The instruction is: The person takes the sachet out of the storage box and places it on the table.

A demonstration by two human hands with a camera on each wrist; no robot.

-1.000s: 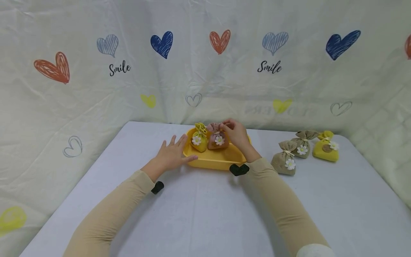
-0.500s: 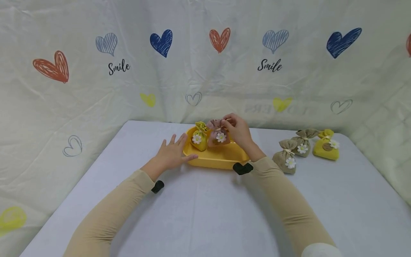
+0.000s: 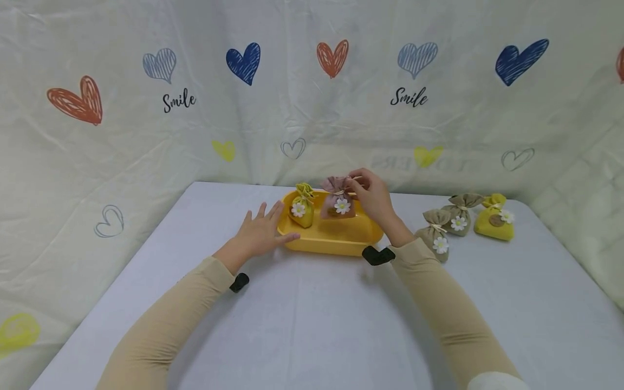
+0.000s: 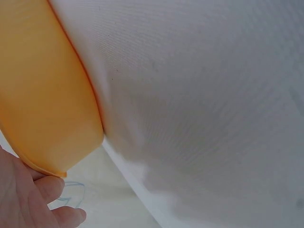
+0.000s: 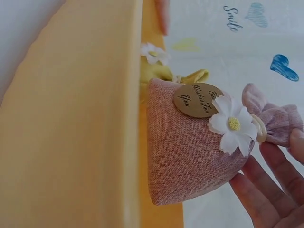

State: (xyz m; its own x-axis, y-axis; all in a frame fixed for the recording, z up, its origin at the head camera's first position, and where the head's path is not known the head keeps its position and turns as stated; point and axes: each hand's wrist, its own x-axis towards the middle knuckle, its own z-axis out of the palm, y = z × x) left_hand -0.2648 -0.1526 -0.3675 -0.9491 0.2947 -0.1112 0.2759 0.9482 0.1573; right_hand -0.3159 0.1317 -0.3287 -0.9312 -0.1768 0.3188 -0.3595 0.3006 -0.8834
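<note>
A pink cloth pouch (image 3: 336,203) with a white flower and a round tag hangs by its gathered neck from my right hand (image 3: 375,197), whose fingers and thumb pinch it. It is over the yellow tray (image 3: 336,246). In the right wrist view the pink pouch (image 5: 194,147) shows its tag and flower close up. A yellow pouch (image 3: 301,211) stands in the tray's left end. My left hand (image 3: 258,233) has its fingers spread and touches the tray's left rim; in the left wrist view its fingertips (image 4: 50,189) lie at the tray's edge (image 4: 57,95).
To the right of the tray stand two beige pouches (image 3: 435,235) (image 3: 459,216) and another yellow pouch (image 3: 494,222), all with white flowers. A white cloth covers the table (image 3: 292,325). Behind it hangs a curtain (image 3: 292,108) printed with hearts.
My right hand has lifted the pink pouch and carried it rightward, away from the yellow pouch in the tray. My left hand has stayed at the tray's left rim.
</note>
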